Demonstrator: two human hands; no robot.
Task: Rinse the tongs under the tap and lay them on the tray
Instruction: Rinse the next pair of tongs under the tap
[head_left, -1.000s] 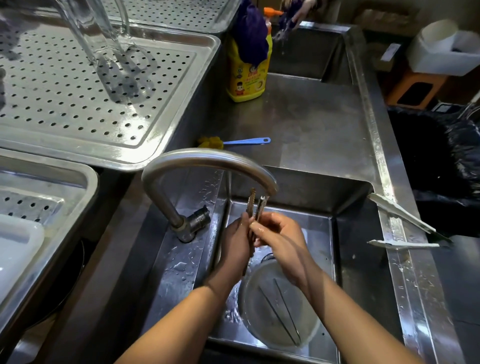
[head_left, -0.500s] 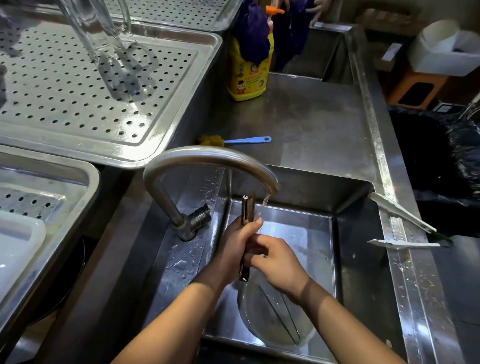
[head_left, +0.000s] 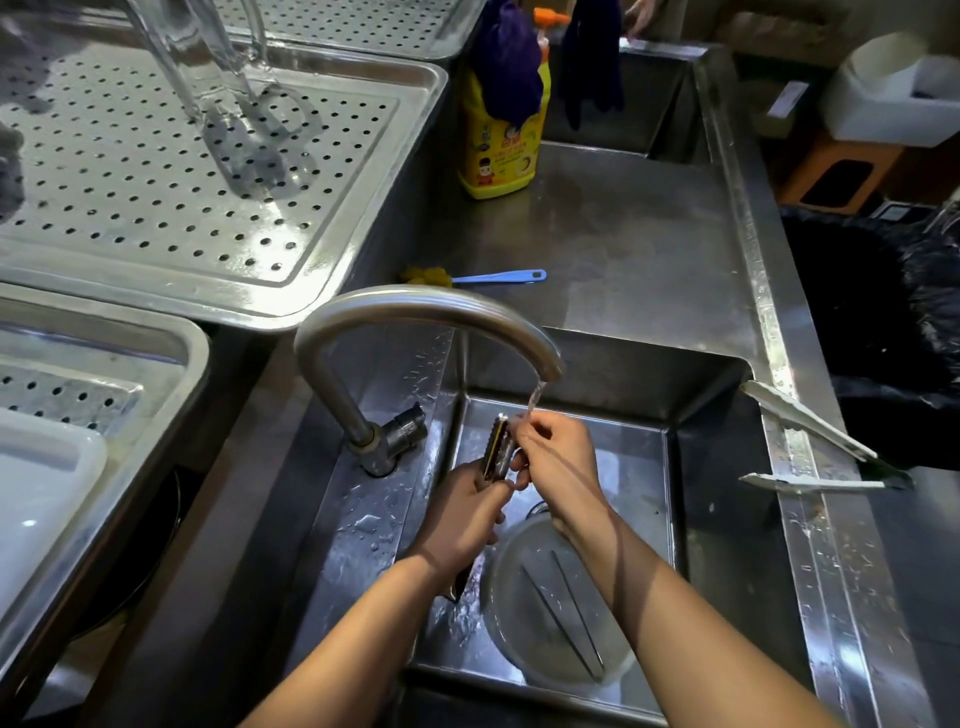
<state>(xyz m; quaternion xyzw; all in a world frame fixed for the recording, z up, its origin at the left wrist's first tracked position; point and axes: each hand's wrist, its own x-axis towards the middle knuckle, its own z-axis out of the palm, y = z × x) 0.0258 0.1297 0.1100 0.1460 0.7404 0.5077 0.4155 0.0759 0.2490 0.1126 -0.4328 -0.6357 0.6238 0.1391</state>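
Small metal tongs (head_left: 496, 449) with toothed tips stand upright in the sink, just under the curved tap (head_left: 415, 317). A thin stream of water (head_left: 535, 397) runs from the spout onto my fingers and the tongs' tips. My left hand (head_left: 462, 519) grips the tongs low on the handle. Fingers of my right hand (head_left: 556, 457) pinch and rub the upper part. The perforated steel tray (head_left: 322, 244) lies at the back left, with a clear glass jug (head_left: 208, 57) standing on it.
A round clear bowl (head_left: 509, 571) with long tweezers (head_left: 566, 613) in it sits on the sink floor below my hands. White tongs (head_left: 810, 452) rest on the sink's right rim. A yellow soap bottle (head_left: 498, 145) and a blue-handled brush (head_left: 493, 277) are behind the tap. Another tray (head_left: 104, 358) is on the left.
My right hand slid down the tongs, then came back up to the tips under the stream. My left hand has kept its grip on the handle throughout.
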